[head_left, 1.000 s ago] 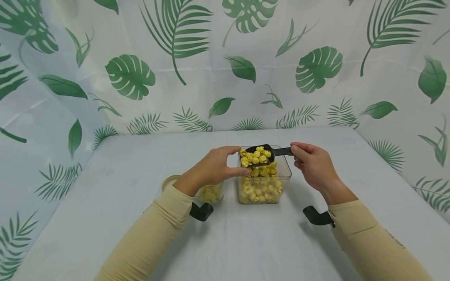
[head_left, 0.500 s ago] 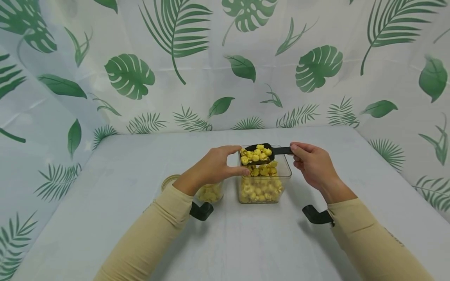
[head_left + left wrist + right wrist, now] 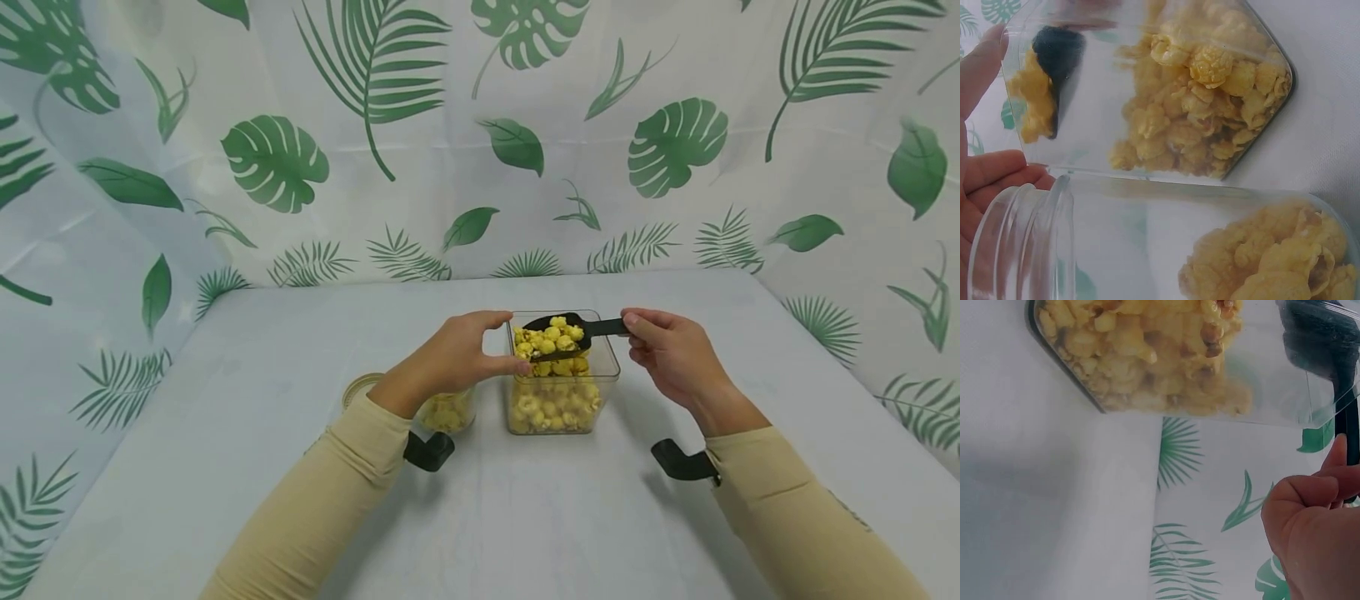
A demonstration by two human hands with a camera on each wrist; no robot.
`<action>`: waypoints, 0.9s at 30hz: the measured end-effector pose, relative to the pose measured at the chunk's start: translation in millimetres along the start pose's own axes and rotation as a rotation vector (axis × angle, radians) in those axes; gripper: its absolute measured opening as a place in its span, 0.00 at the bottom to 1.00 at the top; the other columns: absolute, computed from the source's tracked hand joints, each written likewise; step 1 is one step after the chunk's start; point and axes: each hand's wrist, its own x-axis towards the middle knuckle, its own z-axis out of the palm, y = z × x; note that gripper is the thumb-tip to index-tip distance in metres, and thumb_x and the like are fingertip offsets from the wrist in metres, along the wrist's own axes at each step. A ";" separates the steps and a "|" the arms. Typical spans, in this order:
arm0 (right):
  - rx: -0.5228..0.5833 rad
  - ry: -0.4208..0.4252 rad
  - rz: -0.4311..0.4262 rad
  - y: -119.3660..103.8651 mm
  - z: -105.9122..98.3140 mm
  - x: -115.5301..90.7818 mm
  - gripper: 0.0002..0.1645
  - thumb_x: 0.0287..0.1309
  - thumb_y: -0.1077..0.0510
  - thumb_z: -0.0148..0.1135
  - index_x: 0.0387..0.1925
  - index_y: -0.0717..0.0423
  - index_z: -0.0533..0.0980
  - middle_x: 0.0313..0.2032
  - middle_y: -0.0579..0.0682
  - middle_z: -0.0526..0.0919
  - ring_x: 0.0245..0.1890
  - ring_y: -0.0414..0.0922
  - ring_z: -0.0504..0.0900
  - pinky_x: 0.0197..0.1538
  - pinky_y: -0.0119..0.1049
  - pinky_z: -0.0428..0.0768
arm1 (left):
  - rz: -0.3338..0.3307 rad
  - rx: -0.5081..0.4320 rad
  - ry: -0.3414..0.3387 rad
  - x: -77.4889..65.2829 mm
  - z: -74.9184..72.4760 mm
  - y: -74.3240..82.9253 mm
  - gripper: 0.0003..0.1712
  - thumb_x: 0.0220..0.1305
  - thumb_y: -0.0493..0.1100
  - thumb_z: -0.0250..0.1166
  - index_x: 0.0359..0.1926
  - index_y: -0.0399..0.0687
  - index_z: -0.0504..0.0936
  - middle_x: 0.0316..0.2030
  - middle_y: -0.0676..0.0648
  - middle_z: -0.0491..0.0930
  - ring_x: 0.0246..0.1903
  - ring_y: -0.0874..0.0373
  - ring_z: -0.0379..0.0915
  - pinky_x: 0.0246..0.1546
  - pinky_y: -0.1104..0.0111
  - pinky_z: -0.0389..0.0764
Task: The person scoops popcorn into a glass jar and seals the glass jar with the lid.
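A clear square container (image 3: 609, 360) stands on the table, partly filled with yellow popcorn (image 3: 557, 408). My left hand (image 3: 459, 354) holds it at the left side of the rim, thumb at the front corner and index finger at the back one. Between thumb and fingers, my right hand (image 3: 675, 354) pinches the handle of a black scoop (image 3: 606, 327). The scoop's bowl, heaped with popcorn, lies inside the container's upper part, above the popcorn below. In the right wrist view the scoop (image 3: 1319, 337) shows through the clear wall.
Left of the container is a clear jar (image 3: 1110, 240) with some popcorn in it, mostly hidden by the left hand in the head view. A round gold-coloured lid (image 3: 362, 385) lies behind the left wrist. A leaf-print sheet (image 3: 420, 100) stands behind the white table (image 3: 555, 517).
The right hand and loaded scoop have dropped slightly and shifted a little right in the last half second. The left hand stays at the container.
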 end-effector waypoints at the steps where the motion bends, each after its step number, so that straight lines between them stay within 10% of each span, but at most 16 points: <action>1: -0.006 -0.014 0.000 -0.6 0.1 -0.8 0.14 0.55 0.54 0.60 0.41 0.58 0.74 0.32 0.49 0.69 0.29 0.41 0.66 0.32 0.28 0.73 | -0.003 -0.002 0.001 0.0 0.1 0.1 0.49 0.47 0.71 0.58 0.65 0.51 0.59 0.61 0.50 0.62 0.60 0.58 0.56 0.57 0.63 0.61; 27: -0.023 -0.108 -0.007 -3.6 -3.3 -3.0 0.07 0.57 0.56 0.58 0.35 0.54 0.78 0.27 0.47 0.73 0.26 0.40 0.67 0.29 0.29 0.72 | -0.073 0.023 0.109 2.9 7.5 10.9 0.52 0.44 0.77 0.52 0.63 0.48 0.65 0.59 0.50 0.65 0.60 0.56 0.57 0.56 0.62 0.63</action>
